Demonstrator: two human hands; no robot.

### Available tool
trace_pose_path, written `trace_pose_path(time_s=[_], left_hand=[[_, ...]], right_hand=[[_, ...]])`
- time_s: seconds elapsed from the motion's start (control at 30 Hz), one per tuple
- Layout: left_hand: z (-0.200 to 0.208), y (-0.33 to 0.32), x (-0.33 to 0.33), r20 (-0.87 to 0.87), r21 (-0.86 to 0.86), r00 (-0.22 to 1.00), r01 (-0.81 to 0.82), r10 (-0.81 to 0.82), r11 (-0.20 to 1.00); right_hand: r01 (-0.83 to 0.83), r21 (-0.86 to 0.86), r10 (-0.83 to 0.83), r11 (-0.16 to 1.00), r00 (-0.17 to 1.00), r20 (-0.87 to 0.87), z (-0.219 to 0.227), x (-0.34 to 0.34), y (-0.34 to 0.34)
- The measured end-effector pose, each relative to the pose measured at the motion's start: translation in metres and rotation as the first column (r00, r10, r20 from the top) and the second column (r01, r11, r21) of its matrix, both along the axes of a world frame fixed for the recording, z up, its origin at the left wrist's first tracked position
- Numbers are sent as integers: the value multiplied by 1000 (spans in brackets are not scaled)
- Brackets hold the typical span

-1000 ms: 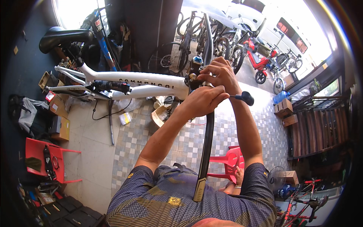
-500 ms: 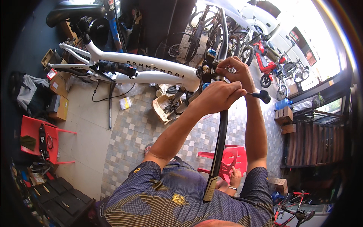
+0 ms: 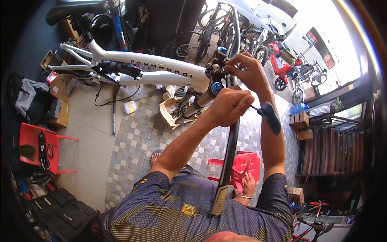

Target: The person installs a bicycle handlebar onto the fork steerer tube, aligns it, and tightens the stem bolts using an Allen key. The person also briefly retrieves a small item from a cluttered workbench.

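The tool (image 3: 271, 119), gripped in the left hand (image 3: 231, 106), has been tipped downward; the stem (image 3: 214, 71) is apparently left to the right hand (image 3: 250, 72). Whether anything is pinched there cannot be told.

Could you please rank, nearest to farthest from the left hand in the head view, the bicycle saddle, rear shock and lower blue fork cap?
1. Lower blue fork cap, beside the left hand.
2. Rear shock, left, on the white frame.
3. Bicycle saddle, far upper left.

Dark lettering (image 3: 161, 68) on white frame (image 3: 121, 56)
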State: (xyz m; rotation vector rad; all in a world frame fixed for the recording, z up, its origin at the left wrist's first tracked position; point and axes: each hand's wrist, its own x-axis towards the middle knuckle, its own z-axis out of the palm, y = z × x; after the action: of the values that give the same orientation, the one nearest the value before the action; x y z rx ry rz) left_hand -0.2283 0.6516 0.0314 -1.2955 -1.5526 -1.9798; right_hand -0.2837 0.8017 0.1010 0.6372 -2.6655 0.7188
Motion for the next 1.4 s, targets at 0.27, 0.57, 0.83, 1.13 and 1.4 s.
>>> trace_pose_path(time_s=[0.27,0.57,0.83,1.13,1.4], left_hand=[[-6,1,-2,52,229,995,72,-86,971],[-20,2,2,-14,219,998,68,-67,973],[-22,0,1,-17,212,996,91,-89,973],[-15,6,1,-8,284,995,93,-95,954],[-19,1,-4,-8,203,1000,29,-28,979]], right_hand=[[-36,151,16,988,991,134,24,-3,-8],[-52,-87,68,995,980,189,6,-5,3],[-68,-579,164,812,980,115,3,-2,10],[198,-979,389,43,900,199,-71,21,46],[202,-914,89,353,965,248,-100,39,-12]])
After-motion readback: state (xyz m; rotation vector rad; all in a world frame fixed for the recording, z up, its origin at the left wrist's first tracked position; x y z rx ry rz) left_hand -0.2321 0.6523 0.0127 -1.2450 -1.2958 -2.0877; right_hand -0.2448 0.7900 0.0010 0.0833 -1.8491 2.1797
